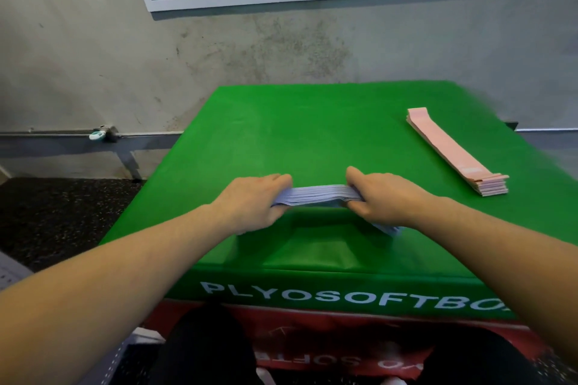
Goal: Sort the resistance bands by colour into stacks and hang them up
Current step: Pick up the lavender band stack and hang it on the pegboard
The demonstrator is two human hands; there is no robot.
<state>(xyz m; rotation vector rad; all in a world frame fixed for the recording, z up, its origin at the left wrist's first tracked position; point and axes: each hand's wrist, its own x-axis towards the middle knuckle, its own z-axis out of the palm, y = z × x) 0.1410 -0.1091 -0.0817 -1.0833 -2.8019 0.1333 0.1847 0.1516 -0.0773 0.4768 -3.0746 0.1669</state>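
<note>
Both hands are gripping one stack of lilac bands [319,195] near the front edge of the green plyo box [312,134], lifting its middle slightly off the surface: the left hand [253,203] is curling around the stack's left end, the right hand [381,197] is pinching its right end, whose tail is trailing toward the front edge. The pink stack [453,151] is lying squared near the right edge, well apart. Sorting is looking finished; the lilac stack is probably being gathered for hanging, which is calling for a firm, even grip so no band is slipping out.
</note>
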